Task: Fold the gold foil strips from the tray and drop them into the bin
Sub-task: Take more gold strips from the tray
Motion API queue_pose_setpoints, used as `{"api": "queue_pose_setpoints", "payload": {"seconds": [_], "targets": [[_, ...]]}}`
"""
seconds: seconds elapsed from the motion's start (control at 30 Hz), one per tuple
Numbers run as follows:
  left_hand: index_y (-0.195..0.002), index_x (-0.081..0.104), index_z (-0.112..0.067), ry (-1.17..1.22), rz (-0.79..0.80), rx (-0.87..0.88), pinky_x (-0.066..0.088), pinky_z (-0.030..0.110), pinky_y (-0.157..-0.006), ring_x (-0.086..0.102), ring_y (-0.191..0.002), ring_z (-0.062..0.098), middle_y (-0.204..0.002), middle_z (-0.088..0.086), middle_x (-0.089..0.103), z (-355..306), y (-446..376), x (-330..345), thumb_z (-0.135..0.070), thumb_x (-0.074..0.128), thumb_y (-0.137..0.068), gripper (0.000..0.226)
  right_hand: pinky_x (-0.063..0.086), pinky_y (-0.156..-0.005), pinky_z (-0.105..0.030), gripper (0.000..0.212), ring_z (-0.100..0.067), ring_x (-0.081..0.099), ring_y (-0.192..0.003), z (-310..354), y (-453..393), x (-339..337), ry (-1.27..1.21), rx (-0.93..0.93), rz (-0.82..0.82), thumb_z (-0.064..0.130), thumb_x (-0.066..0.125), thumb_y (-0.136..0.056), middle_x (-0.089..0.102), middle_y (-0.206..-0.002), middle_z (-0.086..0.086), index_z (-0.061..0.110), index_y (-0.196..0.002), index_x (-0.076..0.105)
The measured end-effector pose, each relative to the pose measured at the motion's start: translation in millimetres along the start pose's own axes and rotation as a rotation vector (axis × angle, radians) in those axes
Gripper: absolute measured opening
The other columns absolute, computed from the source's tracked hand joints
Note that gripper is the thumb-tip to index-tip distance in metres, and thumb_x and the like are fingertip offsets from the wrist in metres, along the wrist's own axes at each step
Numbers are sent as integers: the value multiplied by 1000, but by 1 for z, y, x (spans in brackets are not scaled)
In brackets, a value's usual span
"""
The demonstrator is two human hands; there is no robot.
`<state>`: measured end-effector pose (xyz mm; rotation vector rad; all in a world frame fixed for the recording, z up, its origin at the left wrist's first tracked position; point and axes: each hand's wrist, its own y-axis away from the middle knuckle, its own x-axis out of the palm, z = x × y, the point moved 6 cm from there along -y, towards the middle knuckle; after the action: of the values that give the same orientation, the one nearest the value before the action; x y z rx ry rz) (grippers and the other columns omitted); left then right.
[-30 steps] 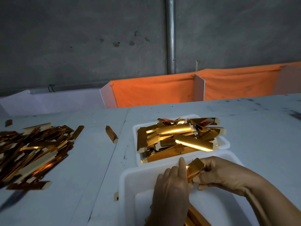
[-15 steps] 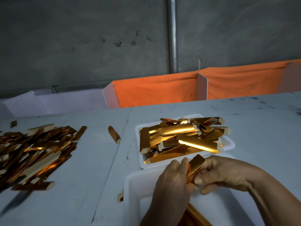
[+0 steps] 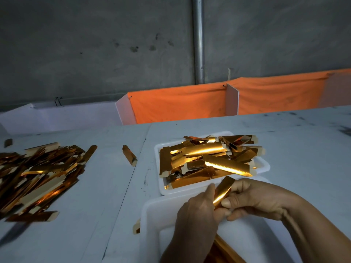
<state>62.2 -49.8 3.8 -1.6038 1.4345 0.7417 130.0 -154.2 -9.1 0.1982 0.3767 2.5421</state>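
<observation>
Gold foil strip pinched between both hands, tilted, upper end pointing up and to the right, bright glint along one long edge. Left hand curled round its lower end, back of hand toward the camera, forefinger raised against the strip's left side. Right hand gripping from the right, thumb pressed on the strip's lower part, fingers wrapped behind. Held over the far rim of the white bin, near the bottom of the view; more gold pieces dimly visible inside, below the wrists, possibly already folded, too dark to tell. Just beyond, touching or nearly touching the bin, a white tray heaped with loose foil strips lying crosswise. Far left on the grey table, a large pile of foil strips, well apart from the tray. Between pile and tray, a single stray strip; another small piece against the bin's left wall, and one more at the far left edge. Behind the table, orange cloth stretched between white dividers, grey concrete wall, vertical metal pipe.
</observation>
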Motion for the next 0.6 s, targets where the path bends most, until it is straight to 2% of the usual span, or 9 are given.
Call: {"api": "queue_pose_setpoints", "payload": {"seconds": [0.1, 0.3, 0.43, 0.6], "targets": [[-151, 3, -29, -8, 16, 63, 30, 13, -99, 38, -130, 6, -148, -10, 35, -7, 3, 1, -44, 36, -99, 63, 55, -75, -27, 20, -19, 69, -83, 3, 1, -3, 7, -25, -29, 6, 71, -77, 71, -84, -11, 3, -96, 68], [-151, 11, -29, 127, 45, -13, 36, 15, -96, 47, -121, 8, -140, -7, 47, 2, 2, 1, -42, 37, -99, 59, 55, -73, -26, 22, -24, 71, -91, 10, 7, -12, 58, -82, -155, 8, 68, -81, 72, -97, -17, 1, -102, 65], [-150, 14, -32, 205, 64, -78, 43, 19, -93, 54, -109, 6, -133, -7, 51, 5, 0, 2, -39, 34, -101, 54, 55, -70, -23, 18, -19, 71, -89, 13, 8, -14, 57, -91, -204, 18, 67, -78, 73, -96, -14, 8, -93, 69], [-150, 15, -30, 202, 81, -83, 43, 23, -98, 51, -117, 12, -133, -2, 51, 3, -3, 5, -39, 33, -100, 53, 55, -71, -23, 13, -17, 70, -92, 15, 8, -16, 46, -119, -264, 22, 68, -76, 73, -97, -11, 14, -84, 74]]}}
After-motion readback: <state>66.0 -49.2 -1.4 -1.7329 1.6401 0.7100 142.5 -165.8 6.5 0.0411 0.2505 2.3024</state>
